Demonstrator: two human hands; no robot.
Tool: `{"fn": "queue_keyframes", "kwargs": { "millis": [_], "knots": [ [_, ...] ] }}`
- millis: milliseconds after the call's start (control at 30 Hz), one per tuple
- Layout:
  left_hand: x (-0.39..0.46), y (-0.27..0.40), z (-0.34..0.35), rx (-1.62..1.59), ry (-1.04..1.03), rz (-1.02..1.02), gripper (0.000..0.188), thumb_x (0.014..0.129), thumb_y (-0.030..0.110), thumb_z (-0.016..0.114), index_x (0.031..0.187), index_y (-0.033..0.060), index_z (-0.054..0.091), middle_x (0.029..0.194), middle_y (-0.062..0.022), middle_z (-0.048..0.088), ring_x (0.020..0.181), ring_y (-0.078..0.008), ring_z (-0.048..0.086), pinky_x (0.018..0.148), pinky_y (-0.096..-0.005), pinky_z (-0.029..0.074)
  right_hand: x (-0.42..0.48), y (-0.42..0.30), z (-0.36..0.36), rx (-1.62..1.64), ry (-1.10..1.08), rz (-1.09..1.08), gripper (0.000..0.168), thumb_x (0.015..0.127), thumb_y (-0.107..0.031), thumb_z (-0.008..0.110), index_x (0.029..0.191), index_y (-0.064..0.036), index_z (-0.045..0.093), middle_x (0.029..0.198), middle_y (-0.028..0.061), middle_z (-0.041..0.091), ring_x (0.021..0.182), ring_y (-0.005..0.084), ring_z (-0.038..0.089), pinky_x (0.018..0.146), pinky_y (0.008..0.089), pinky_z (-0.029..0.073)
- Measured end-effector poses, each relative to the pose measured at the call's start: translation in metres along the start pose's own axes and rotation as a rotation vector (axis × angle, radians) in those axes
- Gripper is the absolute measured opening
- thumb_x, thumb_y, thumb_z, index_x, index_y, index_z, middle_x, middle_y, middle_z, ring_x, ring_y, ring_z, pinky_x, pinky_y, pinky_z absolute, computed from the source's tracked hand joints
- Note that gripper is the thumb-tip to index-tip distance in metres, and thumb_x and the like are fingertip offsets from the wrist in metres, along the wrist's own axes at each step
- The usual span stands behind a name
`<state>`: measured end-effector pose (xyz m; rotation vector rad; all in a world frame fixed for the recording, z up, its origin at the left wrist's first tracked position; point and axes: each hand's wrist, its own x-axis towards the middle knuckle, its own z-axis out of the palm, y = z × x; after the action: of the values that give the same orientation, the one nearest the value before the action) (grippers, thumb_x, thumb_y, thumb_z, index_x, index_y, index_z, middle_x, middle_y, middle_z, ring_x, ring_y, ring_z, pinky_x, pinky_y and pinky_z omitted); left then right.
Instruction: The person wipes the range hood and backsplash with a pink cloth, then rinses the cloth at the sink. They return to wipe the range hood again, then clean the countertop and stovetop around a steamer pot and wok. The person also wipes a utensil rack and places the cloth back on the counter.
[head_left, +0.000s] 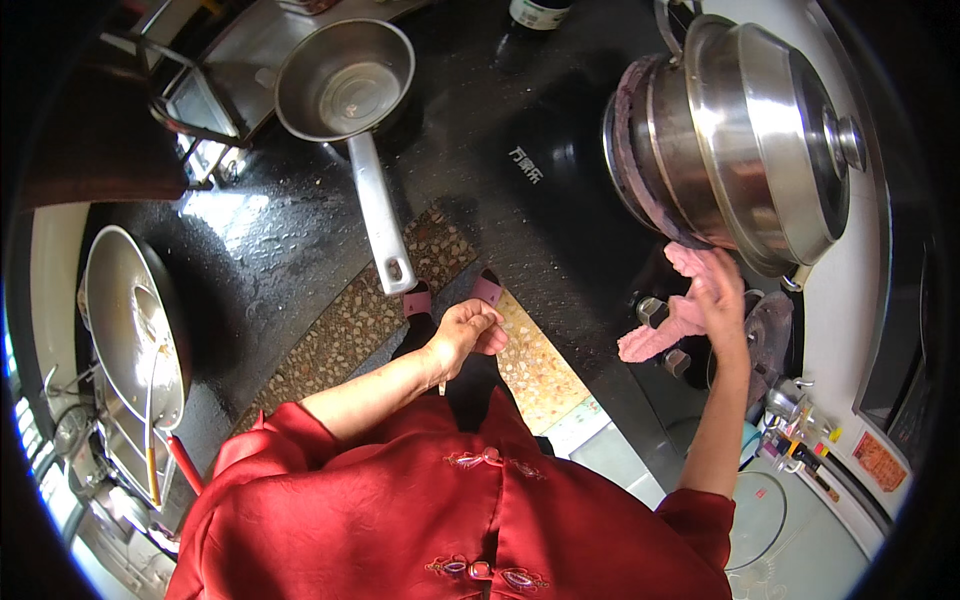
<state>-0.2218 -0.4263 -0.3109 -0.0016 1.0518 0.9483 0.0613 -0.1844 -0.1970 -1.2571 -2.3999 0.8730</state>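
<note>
My right hand (721, 300) grips a pink cloth (654, 341) beside the gas stove's knobs. One end of the cloth reaches up to the near side of a lidded stainless-steel steamer pot (739, 142). Around the pot's lower part runs a dull pink band (634, 142) that looks like cloth. My left hand (471, 334) hovers in front of my body with fingers curled in, and nothing shows in it. Beyond it, a stainless-steel saucepan (360, 86) rests on the dark counter, its long handle (381, 217) pointing towards me.
A wok (135, 322) with a ladle (150, 405) in it stands at the left. The black glass stove top (555, 187) extends beneath the pot. A bottle (538, 13) is at the far edge. Utensils (806, 442) crowd the lower right, near a round glass lid (757, 517).
</note>
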Motion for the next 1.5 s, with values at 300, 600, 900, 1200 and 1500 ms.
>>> {"fn": "queue_keyframes", "kwargs": {
  "millis": [300, 600, 900, 1200, 1500],
  "knots": [
    [0.008, -0.005, 0.017, 0.04, -0.104, -0.057, 0.016, 0.095, 0.014, 0.043, 0.097, 0.002, 0.053, 0.084, -0.0125, 0.065, 0.071, -0.0177, 0.062, 0.068, -0.0285, 0.052, -0.078, -0.051, 0.052, -0.555, -0.01, 0.136, 0.04, 0.069, -0.018, 0.067, 0.105, -0.001, 0.059, 0.132, 0.0164, 0.042, 0.117, 0.0364, 0.042, 0.094, 0.0472, 0.034],
    [0.015, -0.015, 0.043, -0.132, -0.202, -0.199, 0.026, 0.097, 0.024, 0.038, 0.102, 0.0012, 0.051, 0.101, -0.0204, 0.06, 0.093, -0.0311, 0.06, 0.081, -0.0437, 0.051, -0.117, -0.104, 0.107, -0.668, 0.043, 0.336, 0.066, 0.066, -0.011, 0.07, 0.129, -0.015, 0.049, 0.131, 0.0177, 0.038, 0.121, 0.0382, 0.036, 0.095, 0.047, 0.034],
    [0.026, -0.024, 0.053, -0.345, -0.247, -0.318, 0.039, 0.099, 0.025, 0.025, 0.095, -0.0039, 0.05, 0.096, -0.021, 0.06, 0.091, -0.035, 0.061, 0.085, -0.0445, 0.051, -0.143, -0.131, 0.118, 0.461, 0.371, 0.245, 0.048, 0.063, 0.016, 0.048, 0.105, 0.0, 0.064, 0.11, 0.0135, 0.055, 0.104, 0.0219, 0.056, 0.081, 0.0291, 0.049],
    [0.014, -0.022, 0.057, -0.201, -0.249, -0.229, 0.036, 0.097, 0.026, 0.029, 0.099, -0.004, 0.049, 0.099, -0.022, 0.058, 0.097, -0.0332, 0.057, 0.09, -0.0428, 0.047, -0.155, -0.105, 0.144, -0.472, 0.205, 0.362, 0.079, 0.056, -0.018, 0.079, 0.129, -0.013, 0.048, 0.132, 0.0186, 0.035, 0.112, 0.034, 0.04, 0.092, 0.0419, 0.038],
    [0.02, -0.027, 0.039, -0.369, -0.197, -0.152, 0.036, 0.097, 0.025, 0.029, 0.096, -0.0015, 0.052, 0.087, -0.0183, 0.063, 0.08, -0.0283, 0.062, 0.08, -0.0393, 0.051, -0.125, -0.13, 0.11, 0.33, 0.269, 0.154, 0.071, 0.066, 0.011, 0.054, 0.133, -0.011, 0.045, 0.113, 0.0156, 0.051, 0.094, 0.0276, 0.057, 0.08, 0.0338, 0.05]
  ]
}}
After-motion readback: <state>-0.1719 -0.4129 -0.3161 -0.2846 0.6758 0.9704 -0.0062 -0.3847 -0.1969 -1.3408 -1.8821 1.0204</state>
